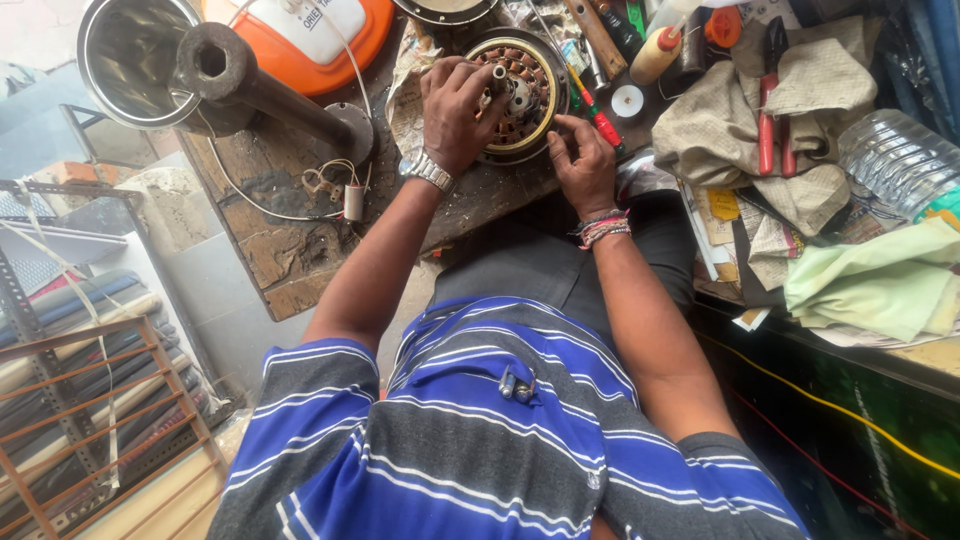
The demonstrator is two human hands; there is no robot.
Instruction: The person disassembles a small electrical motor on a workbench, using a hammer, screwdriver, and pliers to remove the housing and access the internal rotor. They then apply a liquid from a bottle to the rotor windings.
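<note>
A round fan motor stator with copper windings and a brass-coloured rim lies on the worn wooden bench. My left hand, a metal watch on its wrist, rests on top of the motor with its fingers curled around the central shaft. My right hand, with bead bracelets at the wrist, touches the motor's near right rim with its fingertips. A red-and-green screwdriver lies just beside that hand.
A dark metal pipe stand and a steel funnel-shaped part sit at the bench's left, with a small capacitor on white wires. Red pliers lie on cloth at right, near a plastic bottle and green cloth.
</note>
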